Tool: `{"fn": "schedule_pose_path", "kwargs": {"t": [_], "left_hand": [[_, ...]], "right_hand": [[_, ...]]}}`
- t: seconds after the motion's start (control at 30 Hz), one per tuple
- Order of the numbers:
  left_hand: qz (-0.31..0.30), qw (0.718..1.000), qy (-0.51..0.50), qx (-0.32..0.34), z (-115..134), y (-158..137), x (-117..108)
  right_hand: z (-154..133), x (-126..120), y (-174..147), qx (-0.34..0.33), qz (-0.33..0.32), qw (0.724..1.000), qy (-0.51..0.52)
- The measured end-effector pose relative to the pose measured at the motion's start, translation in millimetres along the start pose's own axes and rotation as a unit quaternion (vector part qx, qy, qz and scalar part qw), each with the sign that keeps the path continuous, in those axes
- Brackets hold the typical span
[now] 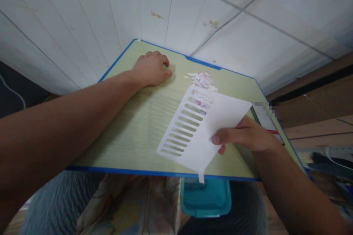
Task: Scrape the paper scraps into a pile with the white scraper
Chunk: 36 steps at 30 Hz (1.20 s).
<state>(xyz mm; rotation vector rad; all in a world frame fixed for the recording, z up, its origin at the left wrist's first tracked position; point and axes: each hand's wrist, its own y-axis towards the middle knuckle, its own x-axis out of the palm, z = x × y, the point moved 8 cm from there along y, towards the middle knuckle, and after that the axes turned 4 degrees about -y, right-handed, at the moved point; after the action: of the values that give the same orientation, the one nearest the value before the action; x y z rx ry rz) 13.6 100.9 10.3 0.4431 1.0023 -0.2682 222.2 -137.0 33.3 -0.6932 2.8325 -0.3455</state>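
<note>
My right hand (242, 134) grips a white sheet (217, 114) by its right side, thumb on top. A column of rounded slots is cut along the sheet's left side, and a narrow tab sticks out at its lower corner. Just beyond the sheet's upper edge lies a pile of small white and pinkish paper scraps (202, 79); some show through the top slots. My left hand (153, 68) rests on the table (132, 132) left of the pile, its fingers loosely curled, with nothing visible in them.
The table has a pale green top and blue edging. Near its right edge lies a flat dark-edged object (266, 117), partly blurred out, with a red item (272, 132) by it. A teal container (206, 200) sits below the front edge. A white panelled wall (154, 3) stands behind.
</note>
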Motion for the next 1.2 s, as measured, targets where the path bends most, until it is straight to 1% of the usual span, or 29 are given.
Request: {"fn": "schedule_pose_path", "kwargs": {"t": [0.1,0.27,0.5,0.63,0.77,0.87,0.93,0.97,1.0,1.03,1.1,1.13,1.17,1.2], "left_hand": [[0.005,1.000,-0.016,0.003,-2,1,0],[-0.003,1.000,-0.022,-0.003,-1,-1,-1],[-0.008,1.000,0.003,-0.020,6,-4,-3],[-0.005,1.000,0.019,-0.021,5,-4,-2],[-0.003,1.000,-0.005,-0.013,3,-2,-2],[-0.006,1.000,0.009,-0.017,6,-4,-4],[-0.012,0.999,0.028,-0.024,10,-6,-5],[-0.013,0.999,0.034,-0.026,12,-7,-5],[-0.012,0.999,0.036,-0.026,13,-8,-5],[-0.010,0.999,0.037,-0.025,13,-8,-5],[-0.003,0.999,0.034,-0.020,11,-7,-4],[0.000,0.999,0.033,-0.018,9,-6,-2],[0.005,0.999,0.031,-0.017,6,-4,-1],[0.010,0.999,0.029,-0.015,3,-3,1]], "right_hand": [[2,1,-2,0.005,-0.011,1.000,0.010],[5,3,-1,0.020,-0.018,0.999,0.020],[-4,-5,5,-0.033,0.021,0.999,0.021],[-2,-2,4,-0.028,0.003,1.000,0.010],[1,4,2,-0.005,-0.027,1.000,0.009],[-2,1,5,-0.033,-0.011,0.999,0.008],[-5,-8,8,-0.074,0.034,0.997,-0.003],[-7,-14,9,-0.097,0.073,0.993,-0.013],[-9,-23,9,-0.120,0.125,0.985,-0.027],[-10,-33,7,-0.140,0.189,0.971,-0.042],[-13,-52,0,-0.167,0.313,0.932,-0.075],[-14,-58,-3,-0.171,0.360,0.913,-0.088],[-14,-62,-6,-0.171,0.391,0.899,-0.097],[-14,-64,-7,-0.168,0.410,0.890,-0.104]]}}
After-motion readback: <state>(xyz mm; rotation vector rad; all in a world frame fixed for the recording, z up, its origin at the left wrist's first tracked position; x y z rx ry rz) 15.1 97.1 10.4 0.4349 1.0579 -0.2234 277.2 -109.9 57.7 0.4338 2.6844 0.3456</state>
